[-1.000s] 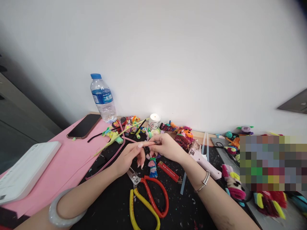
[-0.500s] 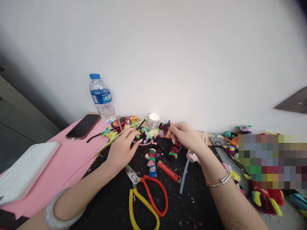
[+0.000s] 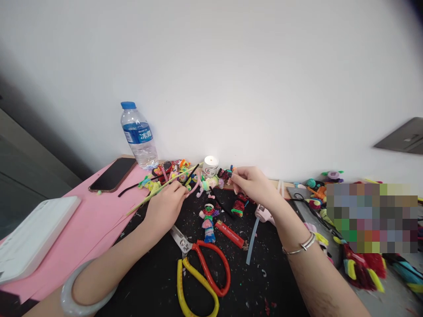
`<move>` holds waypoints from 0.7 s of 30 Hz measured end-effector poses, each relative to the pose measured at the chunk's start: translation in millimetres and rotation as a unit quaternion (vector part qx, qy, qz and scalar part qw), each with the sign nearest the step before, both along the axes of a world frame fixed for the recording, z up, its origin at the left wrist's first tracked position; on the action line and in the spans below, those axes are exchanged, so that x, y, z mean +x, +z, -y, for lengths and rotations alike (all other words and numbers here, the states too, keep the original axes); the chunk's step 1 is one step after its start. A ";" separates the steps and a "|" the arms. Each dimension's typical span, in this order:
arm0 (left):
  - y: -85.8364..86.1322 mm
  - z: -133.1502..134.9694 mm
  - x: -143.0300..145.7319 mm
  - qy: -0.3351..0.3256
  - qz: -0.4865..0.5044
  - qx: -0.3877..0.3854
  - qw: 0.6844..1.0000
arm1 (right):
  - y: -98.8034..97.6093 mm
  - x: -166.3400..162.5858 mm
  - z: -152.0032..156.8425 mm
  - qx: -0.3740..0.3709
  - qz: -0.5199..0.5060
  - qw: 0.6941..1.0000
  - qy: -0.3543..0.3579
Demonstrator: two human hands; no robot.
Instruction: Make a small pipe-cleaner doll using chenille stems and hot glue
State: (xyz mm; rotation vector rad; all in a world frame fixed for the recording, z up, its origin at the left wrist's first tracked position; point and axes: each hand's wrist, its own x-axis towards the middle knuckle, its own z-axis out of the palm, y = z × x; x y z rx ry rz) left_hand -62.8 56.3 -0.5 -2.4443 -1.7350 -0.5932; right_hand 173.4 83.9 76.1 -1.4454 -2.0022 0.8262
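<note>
My left hand [image 3: 167, 206] is closed, thumb and fingers together on one end of a pink pipe cleaner [image 3: 197, 181], which curves upward from the fingertips. My right hand [image 3: 253, 182] pinches a small dark fuzzy piece with red glints [image 3: 225, 175], just right of the candle in a white cup [image 3: 210, 166]. A pale green and pink pipe-cleaner figure [image 3: 209, 182] lies between the two hands. Below it rests a figure with a green and red top and blue base [image 3: 209, 222]. A red glittery piece with a green edge [image 3: 238, 207] lies under my right hand.
Scissors with red and yellow handles [image 3: 200, 273], a red lighter [image 3: 230, 234] and a pink glue gun [image 3: 262, 213] lie on the black mat [image 3: 148, 281]. A water bottle [image 3: 140, 138], phone [image 3: 113, 174] and white box [image 3: 39, 235] stand left. Fuzzy figures [image 3: 363, 268] lie right.
My left hand's fingers have closed and picked the pink pipe cleaner up off the mat; it now stands raised. My right hand keeps its pinch on the dark piece, nearly unmoved.
</note>
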 end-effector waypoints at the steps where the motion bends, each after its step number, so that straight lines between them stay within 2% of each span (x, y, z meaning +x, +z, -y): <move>1: 1.0 0.8 0.5 0.009 0.017 0.017 1.000 | -2.0 -0.5 -0.5 -0.006 -0.001 1.000 0.001; 3: 2.5 2.5 2.2 -0.002 0.046 0.050 0.998 | -7.3 -3.5 -1.0 -0.024 -0.007 1.000 0.009; 8: 1.8 8.0 8.9 -0.142 0.057 0.090 0.984 | -21.9 -19.1 1.0 -0.092 -0.041 0.994 0.042; 11: 0.7 10.7 12.0 -0.196 0.054 0.094 0.975 | -27.9 -25.5 1.6 -0.112 -0.055 0.992 0.033; 14: 0.3 12.1 12.4 -0.210 0.067 0.073 0.973 | -29.4 -21.3 -0.5 -0.126 -0.053 0.990 0.031; 17: -0.4 12.2 11.5 -0.201 0.066 0.021 0.977 | -26.4 -8.2 -3.5 -0.133 -0.034 0.990 0.024; 21: 0.3 11.8 12.3 -0.197 0.035 -0.048 0.979 | -22.0 3.7 -4.6 -0.104 -0.023 0.994 -0.003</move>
